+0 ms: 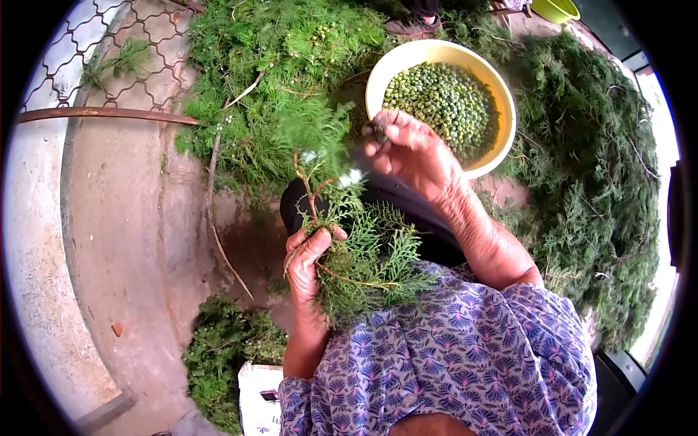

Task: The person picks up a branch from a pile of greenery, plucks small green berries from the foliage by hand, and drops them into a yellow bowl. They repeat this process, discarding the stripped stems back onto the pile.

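Note:
My left hand (313,258) is closed round the stem of a leafy cypress branch (378,254), whose sprays spread over my lap and shirt. The branch's upper tip is smeared by motion, with pale blurred spots near it. To the right of that tip, my right hand (422,152) is raised with thumb and fingers pinched together. Something small and dark shows at its fingertips; I cannot tell what it is. Behind this hand stands a cream plastic basin (507,94), filled partway with small round green cones (443,102). The hand overlaps the basin's near rim in this view.
Cut green branches (247,43) heap up ahead, and a larger pile (582,196) lies at the right. A smaller heap (225,356) and a white printed bag (259,400) sit at lower left. A metal lattice (116,65) borders the concrete. Another person's shoe (413,26) shows beyond the basin.

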`<state>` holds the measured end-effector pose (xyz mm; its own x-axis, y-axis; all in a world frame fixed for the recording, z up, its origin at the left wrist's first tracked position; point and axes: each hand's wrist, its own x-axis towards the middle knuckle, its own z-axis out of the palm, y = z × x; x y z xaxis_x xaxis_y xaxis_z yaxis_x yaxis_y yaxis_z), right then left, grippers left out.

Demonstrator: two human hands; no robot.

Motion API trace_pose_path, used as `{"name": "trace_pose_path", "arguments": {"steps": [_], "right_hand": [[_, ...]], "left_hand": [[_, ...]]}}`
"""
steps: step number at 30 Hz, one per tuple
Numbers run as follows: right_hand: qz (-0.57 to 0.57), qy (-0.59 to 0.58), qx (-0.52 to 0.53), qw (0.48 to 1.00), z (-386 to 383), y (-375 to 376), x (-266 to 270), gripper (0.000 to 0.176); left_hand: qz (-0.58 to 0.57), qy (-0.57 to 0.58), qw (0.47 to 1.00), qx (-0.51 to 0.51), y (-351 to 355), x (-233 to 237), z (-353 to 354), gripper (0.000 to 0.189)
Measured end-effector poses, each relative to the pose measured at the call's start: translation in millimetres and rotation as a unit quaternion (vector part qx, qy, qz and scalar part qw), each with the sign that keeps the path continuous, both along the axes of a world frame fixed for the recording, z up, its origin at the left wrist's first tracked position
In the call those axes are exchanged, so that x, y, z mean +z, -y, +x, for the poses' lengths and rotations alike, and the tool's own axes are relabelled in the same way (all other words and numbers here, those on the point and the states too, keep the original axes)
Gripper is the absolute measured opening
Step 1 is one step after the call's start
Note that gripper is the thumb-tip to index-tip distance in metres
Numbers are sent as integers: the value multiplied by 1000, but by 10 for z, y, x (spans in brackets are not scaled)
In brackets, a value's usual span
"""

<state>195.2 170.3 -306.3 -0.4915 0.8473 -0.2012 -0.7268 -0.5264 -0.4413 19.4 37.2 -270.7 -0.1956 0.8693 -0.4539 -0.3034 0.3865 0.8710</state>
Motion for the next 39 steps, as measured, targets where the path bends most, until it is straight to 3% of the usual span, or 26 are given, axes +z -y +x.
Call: {"name": "trace_pose_path", "arguments": {"steps": [3,7,11,12,13,15,16,19,20,21,23,25,27,29,31,33,34,35,37,38,39], "right_hand": [[26,-23,52,998,-26,165,-74,14],[85,70,92,990,-124,277,45,26],[242,229,40,942,-192,374,129,38],[370,320,-83,868,-255,378,57,39],[370,320,-82,868,-251,364,58,39],[492,391,-132,766,-229,334,62,35],[501,415,-122,749,-226,341,107,28],[499,456,-186,713,-234,306,42,24],[469,460,-222,720,-252,296,51,15],[440,448,-225,745,-271,278,-7,15],[171,365,-134,905,-273,313,73,15],[46,269,-77,959,-229,255,56,16],[4,268,-48,962,-178,224,182,13],[-66,204,-69,974,-207,207,121,13],[-97,215,-86,968,-203,139,94,13],[-113,220,-199,948,-14,-107,-123,13],[-57,264,-215,939,128,-247,-316,12],[0,305,-227,925,266,-369,-468,11],[-13,390,-226,893,439,-463,-509,13],[51,438,-239,865,604,-578,-736,16],[33,471,-241,848,675,-620,-724,23]], "left_hand": [[-8,29,999,26,0,-75,-27,24],[-11,42,999,20,-22,-81,-31,23],[-22,-7,1000,3,-28,-68,-31,22],[-19,-21,1000,-2,-26,-69,-30,23],[-16,-35,999,-8,-25,-72,-23,23],[-16,-48,999,-2,-44,-8,43,25],[-16,-60,998,2,-47,14,64,27],[-17,-29,999,-33,-21,-33,0,29],[-17,-35,998,-50,-18,-25,13,27],[-18,-41,997,-67,-24,-1,42,24],[-14,-39,997,-65,-65,-8,96,25],[0,-42,996,-84,-125,-20,139,23],[11,-36,995,-88,-155,-58,143,22],[-23,-19,997,-73,-180,-48,164,22],[-1,-32,997,-71,-158,-22,199,20],[11,0,1000,-17,-92,-39,166,20],[46,-26,998,-22,-81,-40,111,20],[11,1,1000,10,-63,-89,40,22],[0,-7,999,48,-45,-127,-59,24],[47,14,996,80,-30,-130,-45,27],[97,29,993,63,-30,-236,-174,32]]}}
